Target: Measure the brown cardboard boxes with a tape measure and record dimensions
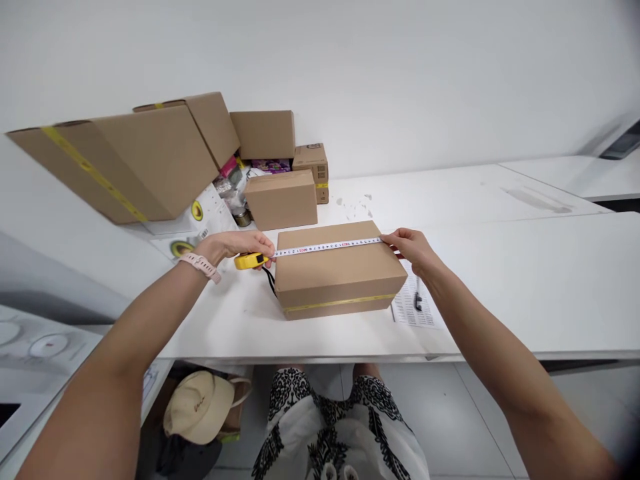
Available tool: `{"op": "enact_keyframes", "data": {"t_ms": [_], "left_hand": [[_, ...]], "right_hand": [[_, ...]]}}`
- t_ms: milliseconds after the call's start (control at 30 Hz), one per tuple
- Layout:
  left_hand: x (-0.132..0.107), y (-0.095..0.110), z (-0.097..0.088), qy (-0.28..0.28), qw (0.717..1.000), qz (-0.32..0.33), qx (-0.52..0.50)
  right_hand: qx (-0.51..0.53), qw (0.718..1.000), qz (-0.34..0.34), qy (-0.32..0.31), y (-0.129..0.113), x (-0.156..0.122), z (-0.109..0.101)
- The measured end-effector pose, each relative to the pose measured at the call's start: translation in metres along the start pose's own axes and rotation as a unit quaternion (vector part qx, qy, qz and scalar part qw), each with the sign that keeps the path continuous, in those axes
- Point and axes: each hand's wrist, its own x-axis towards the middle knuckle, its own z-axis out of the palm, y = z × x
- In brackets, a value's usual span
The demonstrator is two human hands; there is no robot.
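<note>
A closed cardboard box [336,277] with a yellow tape strip along its front lies on the white table [500,280] in front of me. A white measuring tape [327,248] is stretched across its top from left to right. My left hand [235,245] grips the yellow tape case [250,261] at the box's left edge; a pink watch strap is on that wrist. My right hand [413,249] pinches the tape's free end at the box's right top edge.
A printed sheet [417,303] with a pen [417,300] lies right of the box. Several cardboard boxes [135,157] and a smaller box [281,198] are stacked at the back left. A beige cap [200,405] sits below the table's edge.
</note>
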Motion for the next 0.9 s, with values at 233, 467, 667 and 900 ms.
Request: {"op": "enact_keyframes", "data": {"t_ms": [233, 467, 667, 900], "left_hand": [[0.000, 0.000, 0.006, 0.008, 1.000, -0.002, 0.002], [-0.013, 0.015, 0.013, 0.063, 0.996, 0.045, 0.042], [-0.065, 0.057, 0.055, 0.079, 0.996, 0.032, -0.016], [-0.071, 0.039, 0.234, 0.047, 0.923, 0.072, -0.376]], "right_hand": [[-0.004, 1.000, -0.004, -0.006, 0.007, 0.006, -0.003], [-0.014, 1.000, -0.015, 0.000, 0.003, 0.002, -0.002], [0.058, 0.992, -0.107, 0.044, -0.039, 0.001, -0.013], [0.026, 0.971, -0.166, -0.170, -0.090, 0.022, 0.038]]}}
